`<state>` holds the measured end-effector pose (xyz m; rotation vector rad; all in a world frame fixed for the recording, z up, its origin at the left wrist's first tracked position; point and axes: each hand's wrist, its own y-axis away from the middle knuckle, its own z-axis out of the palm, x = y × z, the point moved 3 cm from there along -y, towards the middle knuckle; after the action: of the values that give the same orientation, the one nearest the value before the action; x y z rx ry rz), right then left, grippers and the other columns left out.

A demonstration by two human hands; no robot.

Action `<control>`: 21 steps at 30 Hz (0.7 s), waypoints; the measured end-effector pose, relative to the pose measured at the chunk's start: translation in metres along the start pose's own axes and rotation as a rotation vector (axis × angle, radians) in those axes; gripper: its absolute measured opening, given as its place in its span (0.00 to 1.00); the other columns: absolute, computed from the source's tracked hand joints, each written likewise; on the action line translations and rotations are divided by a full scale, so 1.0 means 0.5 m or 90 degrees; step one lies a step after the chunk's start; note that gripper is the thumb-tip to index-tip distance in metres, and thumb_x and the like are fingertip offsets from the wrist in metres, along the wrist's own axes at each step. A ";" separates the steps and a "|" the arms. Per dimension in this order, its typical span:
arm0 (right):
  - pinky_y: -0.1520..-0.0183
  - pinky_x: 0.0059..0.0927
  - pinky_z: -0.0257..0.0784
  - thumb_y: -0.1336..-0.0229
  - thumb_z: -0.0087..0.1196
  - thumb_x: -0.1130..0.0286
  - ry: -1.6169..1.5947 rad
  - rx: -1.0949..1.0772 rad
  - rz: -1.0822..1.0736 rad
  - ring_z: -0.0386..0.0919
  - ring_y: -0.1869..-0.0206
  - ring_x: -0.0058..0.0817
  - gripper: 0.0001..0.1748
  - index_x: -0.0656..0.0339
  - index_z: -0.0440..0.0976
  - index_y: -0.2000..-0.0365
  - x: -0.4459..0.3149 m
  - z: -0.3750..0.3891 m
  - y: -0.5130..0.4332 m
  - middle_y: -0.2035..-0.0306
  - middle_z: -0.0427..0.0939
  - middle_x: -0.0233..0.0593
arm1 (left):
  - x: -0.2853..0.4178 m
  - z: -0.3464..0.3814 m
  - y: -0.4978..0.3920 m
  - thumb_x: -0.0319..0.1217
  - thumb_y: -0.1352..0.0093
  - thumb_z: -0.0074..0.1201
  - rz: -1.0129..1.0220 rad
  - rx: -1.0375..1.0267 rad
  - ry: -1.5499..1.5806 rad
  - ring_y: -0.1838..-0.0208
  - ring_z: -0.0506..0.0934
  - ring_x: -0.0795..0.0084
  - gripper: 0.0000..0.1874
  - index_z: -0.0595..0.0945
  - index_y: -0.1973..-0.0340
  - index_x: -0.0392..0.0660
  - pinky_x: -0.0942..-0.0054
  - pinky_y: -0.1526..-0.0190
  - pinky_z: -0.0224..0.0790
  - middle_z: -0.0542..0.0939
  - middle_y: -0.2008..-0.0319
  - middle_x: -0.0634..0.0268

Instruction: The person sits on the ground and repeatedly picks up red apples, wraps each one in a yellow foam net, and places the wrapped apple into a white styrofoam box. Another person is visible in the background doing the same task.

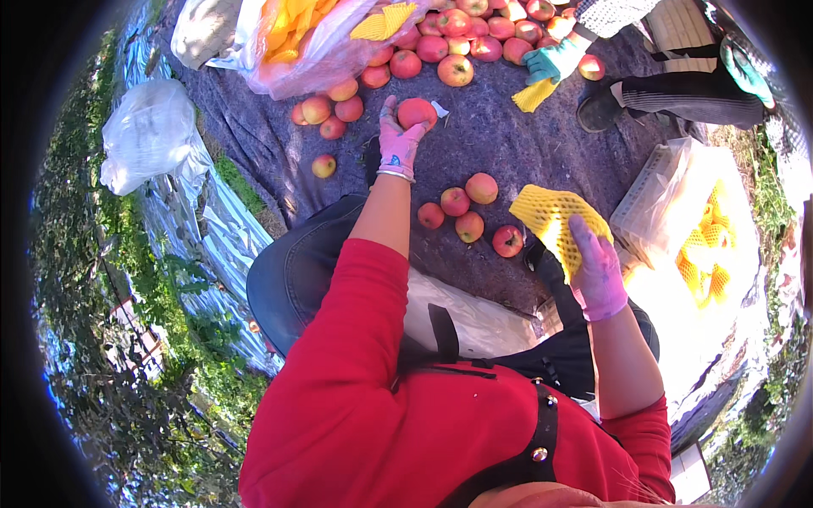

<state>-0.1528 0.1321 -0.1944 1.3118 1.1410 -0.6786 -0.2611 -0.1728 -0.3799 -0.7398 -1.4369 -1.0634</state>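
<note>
My left hand [400, 140], in a pink glove, grips a red apple [417, 113] out in front, above the dark cloth [508, 140]. In my right hand [597, 273], gloved the same way, is a yellow foam net sleeve [559, 219], spread wide with its mesh showing. No apple shows inside that sleeve. Between my hands, several loose apples [469, 227] lie on the cloth close to my legs. A small white scrap [439, 109] shows just beside the held apple.
A heap of apples [483, 32] lies at the far side, beside a plastic bag of yellow sleeves [292, 32]. At right, a plastic-lined crate [654, 190] holds sleeved fruit [708, 247]. A co-worker's teal-gloved hand [549, 63] holds another sleeve [535, 95]. A clear bag [149, 133] sits left.
</note>
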 end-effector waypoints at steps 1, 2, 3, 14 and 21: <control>0.51 0.28 0.70 0.39 0.50 0.58 -0.221 0.049 0.163 0.75 0.52 0.28 0.25 0.66 0.67 0.47 0.016 -0.004 -0.002 0.55 0.77 0.40 | 0.051 0.036 0.042 0.21 0.49 0.64 0.034 -0.066 0.058 0.40 0.68 0.62 0.47 0.56 0.36 0.38 0.68 0.40 0.62 0.66 0.42 0.56; 0.51 0.28 0.70 0.39 0.50 0.56 -0.230 0.036 0.147 0.75 0.52 0.26 0.27 0.65 0.67 0.48 0.009 -0.015 -0.007 0.55 0.77 0.40 | 0.109 0.069 0.087 0.22 0.49 0.65 0.057 -0.132 0.109 0.40 0.67 0.63 0.48 0.56 0.36 0.39 0.67 0.40 0.62 0.66 0.42 0.56; 0.51 0.27 0.70 0.39 0.50 0.53 -0.234 0.051 0.193 0.76 0.53 0.25 0.28 0.64 0.68 0.48 0.007 -0.020 -0.007 0.54 0.77 0.39 | 0.172 0.098 0.132 0.23 0.49 0.65 0.078 -0.199 0.159 0.39 0.67 0.63 0.48 0.56 0.36 0.39 0.67 0.39 0.62 0.67 0.42 0.56; 0.70 0.22 0.73 0.46 0.54 0.51 -0.430 -0.220 -0.038 0.77 0.67 0.23 0.28 0.59 0.71 0.51 -0.070 0.033 0.136 0.60 0.78 0.36 | 0.502 0.169 0.441 0.37 0.46 0.66 0.268 -0.690 -0.244 0.33 0.59 0.60 0.50 0.54 0.34 0.42 0.61 0.32 0.45 0.64 0.37 0.53; 0.69 0.23 0.74 0.59 0.59 0.48 -0.530 -0.341 -0.206 0.77 0.65 0.24 0.40 0.61 0.68 0.47 -0.127 0.010 0.182 0.58 0.78 0.40 | 0.457 0.203 0.487 0.46 0.28 0.38 -0.269 -0.306 0.231 0.44 0.70 0.60 0.23 0.68 0.44 0.45 0.61 0.41 0.60 0.72 0.46 0.57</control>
<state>-0.0912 0.1315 -0.1018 0.3110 0.7502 -0.9495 -0.1196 -0.0142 -0.1028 -0.5406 -1.0503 -1.8097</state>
